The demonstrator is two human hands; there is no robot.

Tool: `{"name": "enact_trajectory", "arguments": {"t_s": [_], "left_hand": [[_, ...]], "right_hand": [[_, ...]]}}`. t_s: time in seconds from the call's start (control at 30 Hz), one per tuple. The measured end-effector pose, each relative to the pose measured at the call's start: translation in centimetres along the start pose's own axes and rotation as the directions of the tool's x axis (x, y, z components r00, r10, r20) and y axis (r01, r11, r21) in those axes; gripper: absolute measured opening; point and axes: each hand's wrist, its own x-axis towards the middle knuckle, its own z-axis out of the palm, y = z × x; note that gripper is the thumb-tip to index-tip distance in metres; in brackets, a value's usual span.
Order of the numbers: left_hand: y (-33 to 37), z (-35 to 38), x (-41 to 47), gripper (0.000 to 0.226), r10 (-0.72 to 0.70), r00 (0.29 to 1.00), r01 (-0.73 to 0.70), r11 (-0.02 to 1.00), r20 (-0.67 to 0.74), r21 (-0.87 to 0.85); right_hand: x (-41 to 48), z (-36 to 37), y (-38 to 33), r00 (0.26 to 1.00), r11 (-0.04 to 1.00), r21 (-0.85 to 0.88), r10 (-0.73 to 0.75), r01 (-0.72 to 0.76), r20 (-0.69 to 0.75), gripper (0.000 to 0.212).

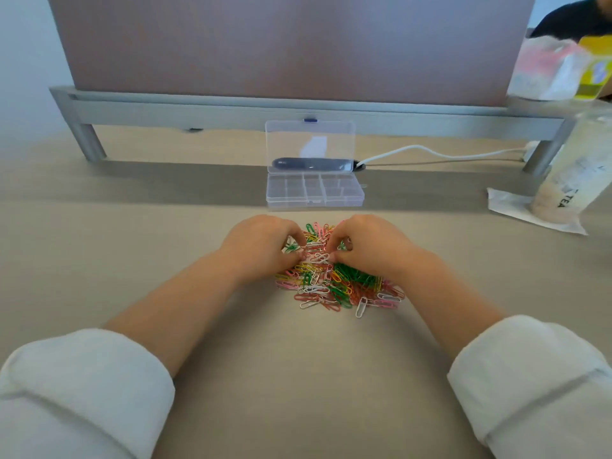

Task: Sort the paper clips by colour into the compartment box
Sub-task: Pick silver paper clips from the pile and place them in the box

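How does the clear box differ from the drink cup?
The box is low, flat and open, lid upright, compartments seemingly empty; the cup is tall and holds a pale drink. The box sits beyond the paper clips; the cup stands on a white wrapper far right. Both are see-through plastic.
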Motion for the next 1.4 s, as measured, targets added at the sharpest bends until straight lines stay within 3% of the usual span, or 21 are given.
{"name": "enact_trajectory", "arguments": {"t_s": [0.13,0.23,0.63,0.83,0.97,1.1,1.2,1.4], "left_hand": [[0.6,-0.1,-0.2,0.027,0.004,0.999,-0.004,1.000,-0.054,-0.009],[1.2,0.0,0.5,0.036,0.038,0.999,-0.038,0.999,0.005,0.023],[0.0,-1.4,1.8,0.021,0.085,0.993,-0.090,0.994,0.079,0.057],[-0.2,-1.4,0.9,0.019,0.052,0.992,-0.058,0.997,0.119,0.053],[-0.4,-1.2,0.8,0.019,0.032,0.989,-0.040,0.998,0.144,0.048],[-1.2,-1.4,0.9,0.012,0.025,0.983,-0.023,1.000,0.182,-0.014],[-1.4,-1.8,1.4,0.007,0.069,0.963,-0.051,0.996,0.260,-0.074],[-1.8,-2.0,2.8,0.028,0.091,0.945,0.031,0.932,0.315,-0.361]], "right_hand": [[0.2,-0.3,-0.1,1.000,0.999,0.030,-0.012,0.012,0.021,0.010],[0.9,-0.9,-0.2,0.997,0.998,0.062,-0.033,0.029,0.070,0.008],[2.5,-1.7,0.3,0.986,0.996,0.051,-0.076,0.069,0.151,0.002],[1.9,-1.2,-0.3,0.982,0.999,0.034,-0.045,0.039,0.182,0.022],[1.7,-1.4,-0.8,0.981,0.999,-0.014,-0.040,0.043,0.192,0.012],[1.9,-2.4,-1.0,0.961,0.998,-0.034,-0.050,0.061,0.273,0.008],[2.4,-3.0,-1.1,0.933,0.997,-0.025,-0.054,0.067,0.356,0.018],[3.9,-3.0,-0.4,0.905,0.992,0.090,-0.119,0.090,0.407,0.031]]}}
